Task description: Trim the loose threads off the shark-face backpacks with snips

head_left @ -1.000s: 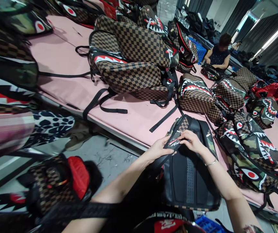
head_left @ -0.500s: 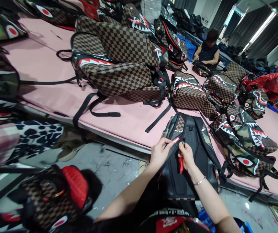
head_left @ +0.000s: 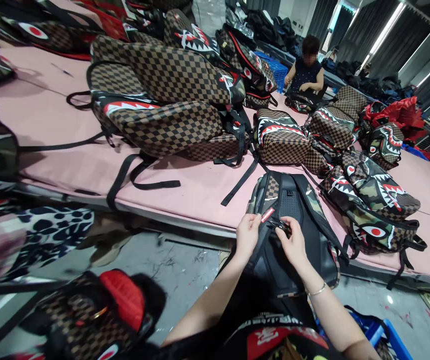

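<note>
The backpack (head_left: 299,250) lies back side up at the table's front edge, with its black padded panel and shoulder straps showing. My left hand (head_left: 248,235) pinches the black shoulder strap (head_left: 263,240) beside its small red label (head_left: 267,215). My right hand (head_left: 293,241) is closed on a small dark tool that looks like thread snips (head_left: 280,225), its tip pointing left toward the strap. The fingers partly cover the tool, so its handle is hidden. Both hands are above the backpack's middle, close together but apart.
Checkered backpacks (head_left: 169,125) are piled on the pink table (head_left: 195,195), left of centre. More shark-print backpacks (head_left: 376,200) stand at right. A co-worker (head_left: 307,70) handles a bag at the far side. A backpack with red lining (head_left: 122,295) is at lower left; a blue crate (head_left: 395,340) at lower right.
My right hand has turned, so the dark tool now points left instead of up. The red piece that hung below this hand is out of sight. The view has shifted slightly.
</note>
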`<act>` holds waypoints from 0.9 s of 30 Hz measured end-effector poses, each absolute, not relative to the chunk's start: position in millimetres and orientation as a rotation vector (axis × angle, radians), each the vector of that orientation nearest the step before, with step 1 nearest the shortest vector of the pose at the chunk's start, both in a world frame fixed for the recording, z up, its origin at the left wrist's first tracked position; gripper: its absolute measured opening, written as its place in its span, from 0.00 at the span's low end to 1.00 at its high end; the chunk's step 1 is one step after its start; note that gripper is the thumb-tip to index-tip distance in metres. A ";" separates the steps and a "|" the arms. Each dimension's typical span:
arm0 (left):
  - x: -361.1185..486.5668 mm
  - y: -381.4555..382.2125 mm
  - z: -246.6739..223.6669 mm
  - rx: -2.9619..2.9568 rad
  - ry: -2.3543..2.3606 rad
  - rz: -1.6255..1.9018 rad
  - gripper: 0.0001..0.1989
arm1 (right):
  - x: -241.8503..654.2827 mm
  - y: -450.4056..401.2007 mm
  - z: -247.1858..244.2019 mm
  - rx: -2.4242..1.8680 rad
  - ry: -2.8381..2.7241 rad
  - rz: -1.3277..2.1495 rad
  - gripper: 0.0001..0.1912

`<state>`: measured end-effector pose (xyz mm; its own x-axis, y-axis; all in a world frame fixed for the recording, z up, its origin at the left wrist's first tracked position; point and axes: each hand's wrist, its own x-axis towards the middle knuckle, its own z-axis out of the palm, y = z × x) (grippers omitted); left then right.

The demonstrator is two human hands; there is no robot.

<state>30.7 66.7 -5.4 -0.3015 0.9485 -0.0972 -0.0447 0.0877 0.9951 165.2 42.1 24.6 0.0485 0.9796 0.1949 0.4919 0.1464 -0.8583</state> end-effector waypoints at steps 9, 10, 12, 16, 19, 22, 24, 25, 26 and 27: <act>36.0 67.9 -5.2 0.907 1.453 1.391 0.16 | 179.5 22.9 42.1 -1.485 -1.888 0.417 0.13; 36.5 67.9 -4.9 0.905 1.455 1.393 0.16 | 178.8 22.0 41.8 -1.495 -1.888 0.392 0.13; 37.6 67.8 -4.1 0.902 1.457 1.396 0.17 | 176.8 19.9 40.9 -1.509 -1.913 0.336 0.12; 40.4 67.2 -1.6 0.911 1.455 1.395 0.16 | 172.0 15.8 39.2 -1.513 -2.023 0.223 0.13; 42.5 66.7 0.5 0.928 1.451 1.386 0.14 | 167.9 15.5 38.3 -1.509 -2.078 0.149 0.14; 44.2 66.6 1.8 0.948 1.456 1.375 0.13 | 163.5 17.0 37.7 -1.509 -2.105 0.095 0.15; 45.2 66.7 2.1 0.959 1.476 1.371 0.13 | 160.8 17.3 37.4 -1.528 -2.115 0.062 0.15; 45.7 66.7 1.9 0.963 1.490 1.372 0.13 | 159.9 16.9 37.3 -1.544 -2.121 0.048 0.15; 46.4 66.6 1.6 0.967 1.506 1.373 0.13 | 159.3 16.3 37.1 -1.561 -2.128 0.035 0.15; 47.2 66.5 1.0 0.970 1.519 1.375 0.13 | 159.2 15.3 36.9 -1.572 -2.134 0.024 0.16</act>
<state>47.2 66.5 1.0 -0.3405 0.9361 -0.0883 0.0051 0.0957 0.9954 159.2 15.3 36.9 -0.2202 0.9029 0.3692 0.8943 0.3380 -0.2933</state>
